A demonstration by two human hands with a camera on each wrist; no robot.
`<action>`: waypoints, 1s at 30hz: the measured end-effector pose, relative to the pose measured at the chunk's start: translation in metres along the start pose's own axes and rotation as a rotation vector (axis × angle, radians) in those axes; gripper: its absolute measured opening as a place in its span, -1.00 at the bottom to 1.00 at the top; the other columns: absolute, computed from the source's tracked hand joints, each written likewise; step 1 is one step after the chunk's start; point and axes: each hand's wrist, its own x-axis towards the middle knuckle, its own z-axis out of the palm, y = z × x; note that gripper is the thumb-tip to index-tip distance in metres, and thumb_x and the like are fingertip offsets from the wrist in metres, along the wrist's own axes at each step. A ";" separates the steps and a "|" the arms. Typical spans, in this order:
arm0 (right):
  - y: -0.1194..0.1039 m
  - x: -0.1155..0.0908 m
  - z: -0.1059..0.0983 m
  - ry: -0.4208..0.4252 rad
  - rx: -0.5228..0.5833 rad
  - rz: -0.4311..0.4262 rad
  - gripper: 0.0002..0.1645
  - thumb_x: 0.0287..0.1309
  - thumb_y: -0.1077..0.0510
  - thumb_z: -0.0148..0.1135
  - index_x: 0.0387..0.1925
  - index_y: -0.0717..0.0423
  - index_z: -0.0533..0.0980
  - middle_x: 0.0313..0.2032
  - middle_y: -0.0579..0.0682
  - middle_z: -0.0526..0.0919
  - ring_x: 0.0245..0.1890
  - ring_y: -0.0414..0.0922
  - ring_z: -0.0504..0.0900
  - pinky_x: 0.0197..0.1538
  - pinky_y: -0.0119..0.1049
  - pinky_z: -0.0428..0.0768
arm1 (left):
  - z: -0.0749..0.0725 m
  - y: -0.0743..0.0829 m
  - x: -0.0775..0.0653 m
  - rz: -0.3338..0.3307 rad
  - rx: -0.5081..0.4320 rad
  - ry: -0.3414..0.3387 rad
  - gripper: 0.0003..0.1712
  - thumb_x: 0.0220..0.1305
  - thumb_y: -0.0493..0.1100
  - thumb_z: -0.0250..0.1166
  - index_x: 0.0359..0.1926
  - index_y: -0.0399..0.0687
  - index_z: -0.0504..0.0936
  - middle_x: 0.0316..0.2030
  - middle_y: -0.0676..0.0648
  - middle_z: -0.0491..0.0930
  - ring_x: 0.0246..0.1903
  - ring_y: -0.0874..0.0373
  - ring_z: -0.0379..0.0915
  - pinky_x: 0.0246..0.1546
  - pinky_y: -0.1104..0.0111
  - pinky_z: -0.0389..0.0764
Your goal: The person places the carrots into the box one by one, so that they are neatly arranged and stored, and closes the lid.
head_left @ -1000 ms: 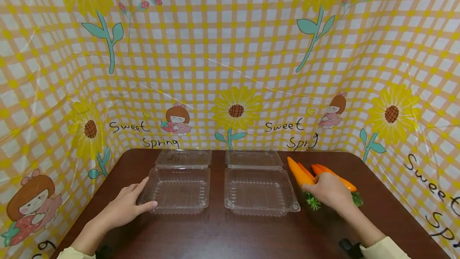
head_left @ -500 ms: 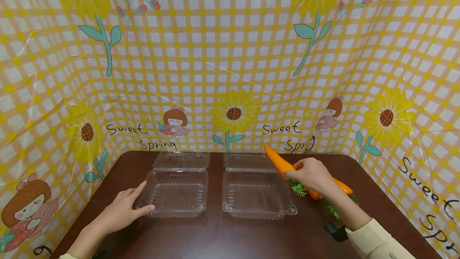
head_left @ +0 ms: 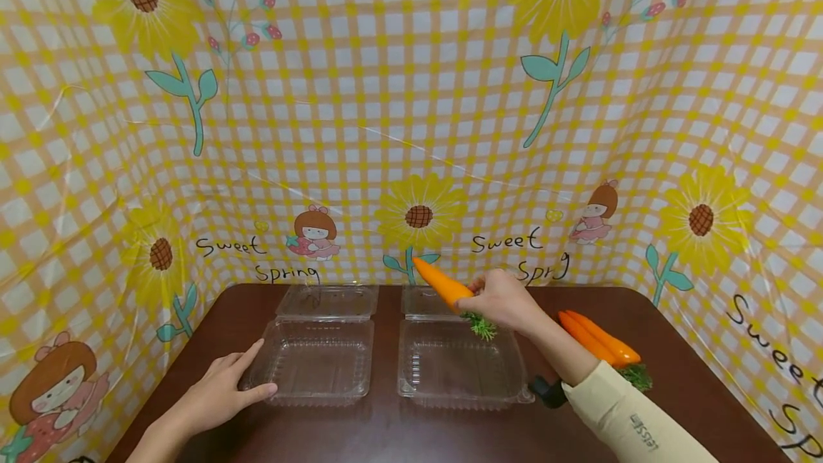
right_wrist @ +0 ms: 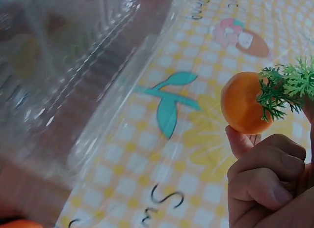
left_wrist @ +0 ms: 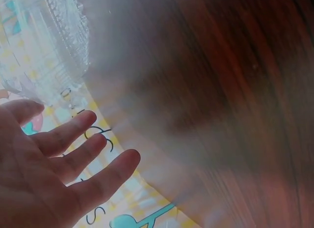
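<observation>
My right hand pinches a carrot near its leafy end, above the right clear plastic container. The tip points up and to the left, and green leaves hang below the fingers. In the right wrist view the carrot's round top faces the camera, with the other fingers curled beneath. At the left side of the other clear container, my left hand has its fingers spread, thumb close to the near corner. The left wrist view shows those fingers straight and holding nothing.
More carrots with green leaves lie on the right of the brown table, beyond my right forearm. Both container lids are folded back toward the checked cloth, which rises at the back and sides.
My right hand has lifted one carrot from the pile and carried it left over the right container. The left hand stays beside the left container.
</observation>
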 end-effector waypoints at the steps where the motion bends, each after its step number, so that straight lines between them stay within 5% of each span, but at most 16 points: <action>1: -0.004 0.002 0.003 -0.005 0.000 -0.009 -0.61 0.03 0.01 0.42 -0.17 0.20 0.70 -0.64 -0.04 0.66 -0.79 -0.24 0.29 -0.65 -0.39 0.29 | 0.001 -0.001 0.000 -0.001 -0.002 -0.002 0.11 0.28 0.41 0.23 0.61 -0.02 0.00 0.40 -0.45 0.22 0.39 -0.53 0.02 -0.12 -0.42 0.43; 11: -0.037 0.016 0.026 -0.072 -0.001 -0.102 -0.61 -0.01 0.01 0.47 -0.17 0.15 0.71 -0.64 -0.10 0.65 -0.77 -0.23 0.31 -0.63 -0.39 0.29 | -0.001 0.001 0.001 -0.034 0.000 -0.011 0.11 0.28 0.40 0.23 0.61 -0.03 0.02 0.39 -0.49 0.22 0.37 -0.57 0.01 -0.09 -0.45 0.40; 20: -0.060 0.024 0.048 -0.158 0.007 -0.224 -0.63 -0.01 0.04 0.48 -0.18 0.19 0.71 -0.68 -0.12 0.66 -0.78 -0.24 0.22 -0.62 -0.40 0.25 | -0.002 0.002 0.002 -0.009 0.016 -0.006 0.11 0.28 0.41 0.23 0.60 -0.06 0.03 0.39 -0.47 0.23 0.39 -0.54 0.00 -0.07 -0.46 0.39; 30: -0.083 0.034 0.084 -0.239 -0.053 -0.334 -0.71 0.01 0.05 0.46 -0.25 0.15 0.74 -0.66 -0.15 0.66 -0.74 -0.24 0.36 -0.56 -0.39 0.35 | -0.001 0.004 0.002 0.020 0.061 0.021 0.13 0.26 0.45 0.21 0.59 -0.13 0.07 0.37 -0.45 0.27 0.40 -0.48 0.05 0.01 -0.40 0.41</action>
